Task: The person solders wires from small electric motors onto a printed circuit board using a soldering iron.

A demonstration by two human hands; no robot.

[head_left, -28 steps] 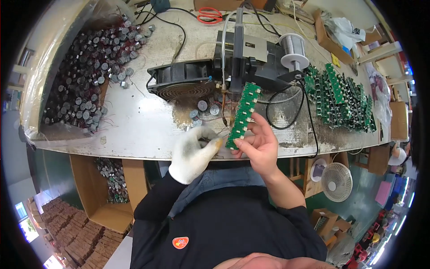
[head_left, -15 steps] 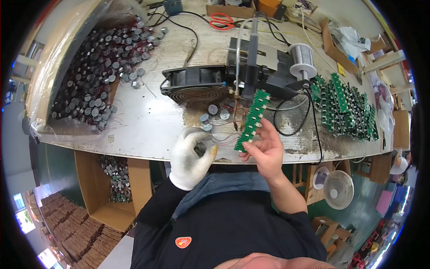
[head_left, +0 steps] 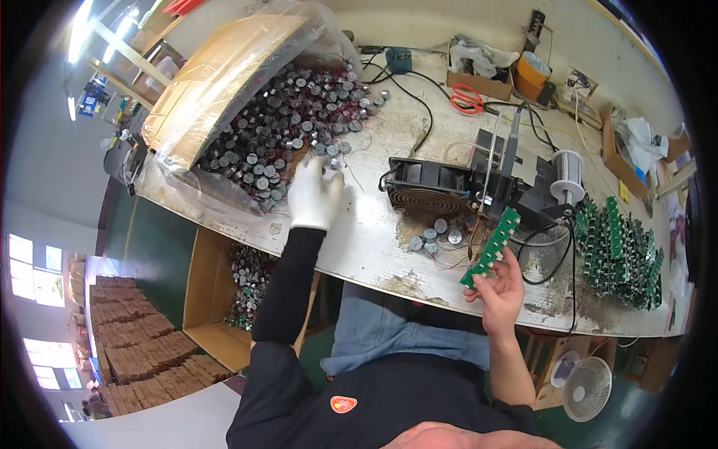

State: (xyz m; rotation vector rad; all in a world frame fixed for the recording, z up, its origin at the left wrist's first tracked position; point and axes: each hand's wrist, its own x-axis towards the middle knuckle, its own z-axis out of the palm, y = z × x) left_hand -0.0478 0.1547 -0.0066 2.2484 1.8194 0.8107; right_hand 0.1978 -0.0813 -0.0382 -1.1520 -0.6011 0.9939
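My left hand (head_left: 314,198), in a white glove, has reached the near right edge of a heap of small round silver motor-like parts (head_left: 258,165) with thin red wires. Its fingers are bent and apart, and the fingertips meet a few parts at the heap's edge; no part is plainly gripped. My bare right hand (head_left: 499,298) pinches the lower end of a green circuit board strip (head_left: 493,248), holding it tilted above the front of the table. Several loose round parts (head_left: 430,238) lie left of the strip, near a black fan (head_left: 426,185).
A soldering machine with a solder spool (head_left: 567,173) stands behind the strip. Stacked green boards (head_left: 617,251) lie at the right. Red-handled scissors (head_left: 467,99) and cables are at the back. Under the table stands an open cardboard box (head_left: 213,299) of parts.
My left hand has gone from beside the loose parts leftward to the heap. The view has swung left. My right hand still holds the circuit board strip.
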